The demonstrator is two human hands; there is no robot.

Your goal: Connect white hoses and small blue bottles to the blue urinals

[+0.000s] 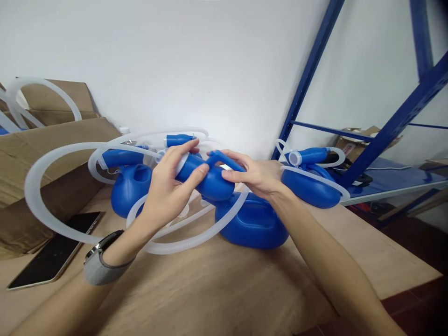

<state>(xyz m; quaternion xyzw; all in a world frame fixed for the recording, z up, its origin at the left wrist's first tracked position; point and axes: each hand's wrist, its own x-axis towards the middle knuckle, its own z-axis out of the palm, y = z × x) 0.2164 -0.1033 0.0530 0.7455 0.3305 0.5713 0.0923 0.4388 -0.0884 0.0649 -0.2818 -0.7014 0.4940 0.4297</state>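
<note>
bright indoor light, softened by mild blur.
the pale wall (210,84) glows most around twelve o'clock, while the floor (416,305) towards four o'clock sinks into dimness. faint shadows lie on the bench (210,289), whose grain smears at six o'clock; a soft sheen marks the blue jug (254,231). wide-angle stretch tilts the blue shelf frame (395,114) at two o'clock, and the corner there goes black.

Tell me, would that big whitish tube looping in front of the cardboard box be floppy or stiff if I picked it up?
The tube probably bends but feels springy: it curves in wide loops without visible kinks. It looks hollow and cloudy, like plastic, so it's likely light. Its fine ridges may make it less slippery.
</note>
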